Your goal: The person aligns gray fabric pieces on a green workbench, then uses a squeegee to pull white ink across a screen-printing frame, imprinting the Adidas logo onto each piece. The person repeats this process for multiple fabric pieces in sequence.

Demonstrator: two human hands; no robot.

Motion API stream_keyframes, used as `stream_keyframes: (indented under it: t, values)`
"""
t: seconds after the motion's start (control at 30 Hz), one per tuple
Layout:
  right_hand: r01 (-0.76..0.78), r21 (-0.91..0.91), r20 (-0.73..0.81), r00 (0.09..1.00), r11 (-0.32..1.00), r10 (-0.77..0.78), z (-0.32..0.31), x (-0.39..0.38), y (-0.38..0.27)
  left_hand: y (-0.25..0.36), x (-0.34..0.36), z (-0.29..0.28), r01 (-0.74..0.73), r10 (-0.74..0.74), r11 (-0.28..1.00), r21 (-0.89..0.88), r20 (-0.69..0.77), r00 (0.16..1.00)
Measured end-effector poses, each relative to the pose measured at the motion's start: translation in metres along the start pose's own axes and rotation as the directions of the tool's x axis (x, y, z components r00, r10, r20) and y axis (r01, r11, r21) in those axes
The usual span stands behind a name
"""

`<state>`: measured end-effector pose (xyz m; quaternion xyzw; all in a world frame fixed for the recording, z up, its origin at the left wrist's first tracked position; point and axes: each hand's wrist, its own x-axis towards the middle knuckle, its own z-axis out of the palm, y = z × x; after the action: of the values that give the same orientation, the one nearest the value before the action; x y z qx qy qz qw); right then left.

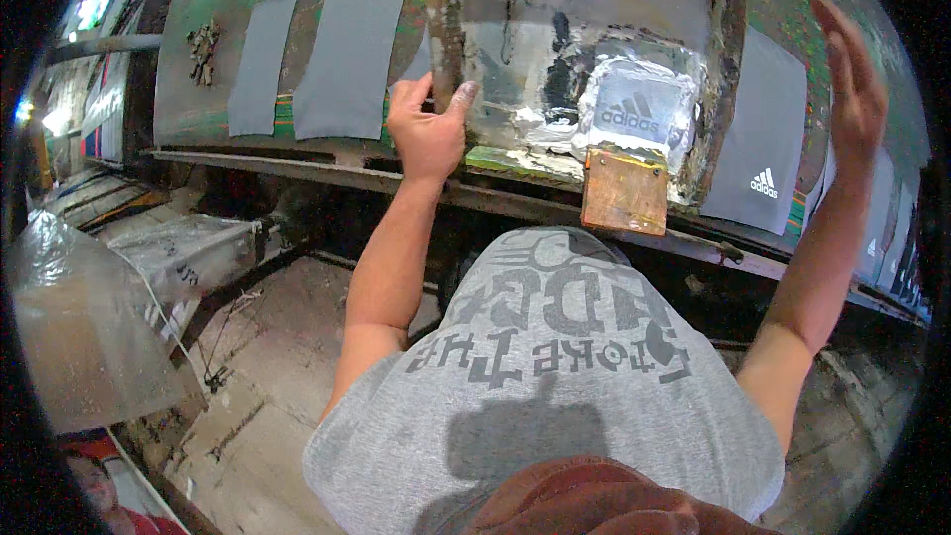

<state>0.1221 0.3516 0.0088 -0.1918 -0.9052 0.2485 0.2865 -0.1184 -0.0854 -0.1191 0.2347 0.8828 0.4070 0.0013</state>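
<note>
A screen-printing frame [731, 89] with worn, ink-smeared edges lies over the long green table in front of me. White ink rings a small logo window in its mesh. A squeegee with a flat wooden handle [624, 196] rests on the frame's near part, its handle toward me. My left hand [432, 134] grips the frame's left edge, thumb on the near face and fingers behind it. Right of the frame, my right hand [858, 89] is raised with its fingers stretched out, holding nothing. Beneath it lies a grey fabric panel [761, 119] with a white printed logo.
More grey fabric panels [355, 50] lie along the table [213, 109] on the left, and others [877, 208] with white logos continue at the right. A metal rail [287, 160] runs along the near edge. Plastic-wrapped goods [89, 327] stand at the lower left.
</note>
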Motion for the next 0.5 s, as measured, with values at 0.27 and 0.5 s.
stream_keyframes:
  t: [0.27, 0.5]
  values:
    - [-0.589, 0.485, 0.282, 0.805, 0.646, 0.522, 0.083, -0.233, -0.046, -0.003, 0.001, 0.001, 0.043, -0.042, 0.998, -0.054, 0.010, 0.999]
    - [-0.593, 0.513, 0.152, 0.774, 0.620, 0.615, 0.105, -0.234, -0.089, 0.007, 0.011, -0.003, 0.028, -0.032, 0.998, 0.060, 0.074, 0.997]
